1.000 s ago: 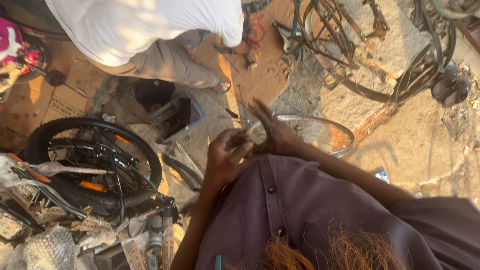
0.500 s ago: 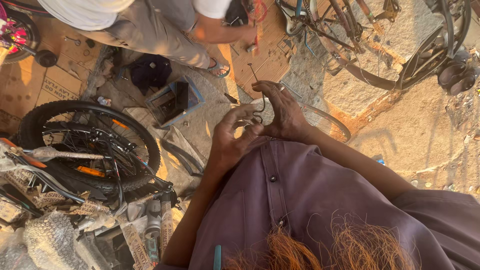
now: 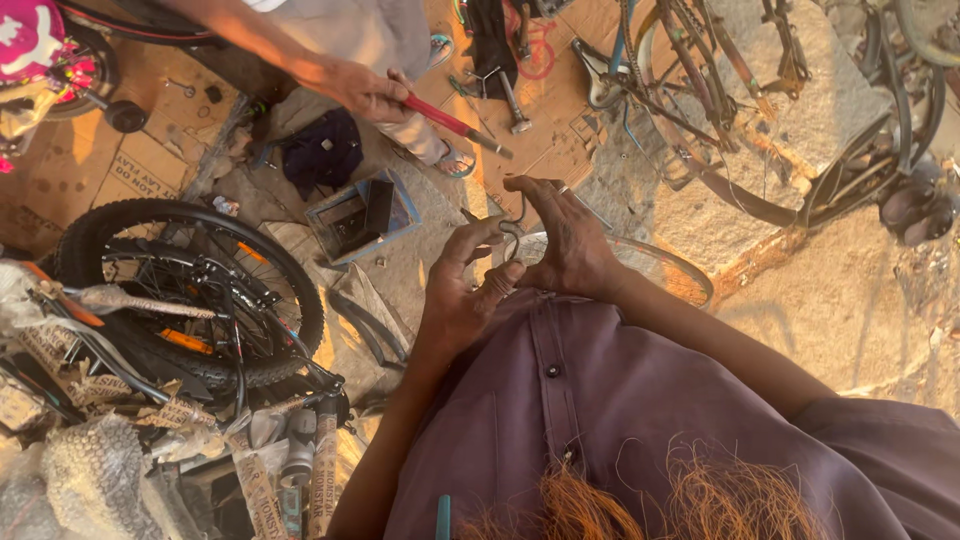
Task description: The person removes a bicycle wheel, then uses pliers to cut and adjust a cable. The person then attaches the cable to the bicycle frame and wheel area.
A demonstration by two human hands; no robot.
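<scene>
My left hand (image 3: 462, 292) and my right hand (image 3: 568, 246) are raised together in front of my purple shirt (image 3: 620, 400). Between their fingertips they pinch a small bent metal part (image 3: 514, 228), thin and hook-shaped. My right hand's fingers are spread above it, and my left thumb and fingers close on it from below. Just behind my hands a bare metal wheel rim (image 3: 684, 274) lies on the ground.
Another person's hand (image 3: 366, 90) holds a red-handled tool (image 3: 452, 124) at the top. A small bicycle with a black tyre (image 3: 190, 290) lies at left among wrapped parts. An open blue box (image 3: 360, 214) and bicycle frames (image 3: 720, 90) sit on the ground beyond.
My hands have stayed together on the small metal part, my fingers shifting around it. The other person has bent forward, and the hand with the red-handled tool has come into view.
</scene>
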